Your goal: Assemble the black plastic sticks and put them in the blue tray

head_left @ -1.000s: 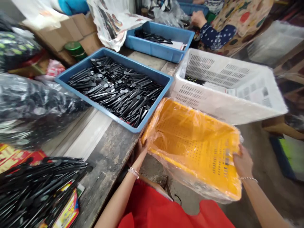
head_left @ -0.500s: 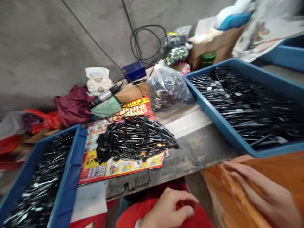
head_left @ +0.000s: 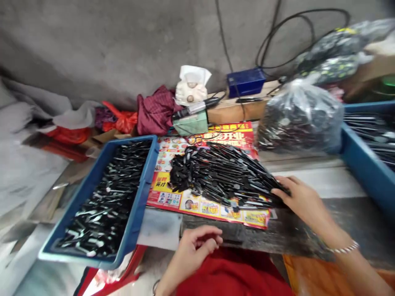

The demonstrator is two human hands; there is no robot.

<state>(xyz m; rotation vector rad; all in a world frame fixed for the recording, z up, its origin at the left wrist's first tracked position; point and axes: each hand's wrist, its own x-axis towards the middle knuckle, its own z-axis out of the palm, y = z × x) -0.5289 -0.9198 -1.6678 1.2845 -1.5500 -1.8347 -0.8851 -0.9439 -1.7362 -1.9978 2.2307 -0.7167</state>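
A pile of thin black sticks (head_left: pixel 228 174), some with flat rounded ends, lies on a printed red and yellow flyer (head_left: pixel 163 197) on the bench. At the right end of the pile, the fingers and thumb of my right hand (head_left: pixel 300 201) close around the tips of a few sticks. My left hand (head_left: pixel 197 248) hovers by the bench's front edge, loosely curled, with a gap between thumb and fingers and nothing visible in it. Similar black pieces fill a blue tray (head_left: pixel 143 193) on the left. A second blue tray (head_left: pixel 364 160) on the right also contains black sticks.
Behind the pile are a clear plastic bag (head_left: pixel 299 119) of dark pieces, a dark blue box (head_left: pixel 246 82), a tissue pack (head_left: pixel 191 86) and a maroon cloth (head_left: pixel 157 111). Black cable (head_left: pixel 224 37) hangs along the wall. Orange sheeting (head_left: pixel 304 275) lies below the bench edge.
My right hand has left the orange sheeting and now grips stick tips at the pile. The view has swung left. My left hand remains near the bench's front edge, curled a little more.
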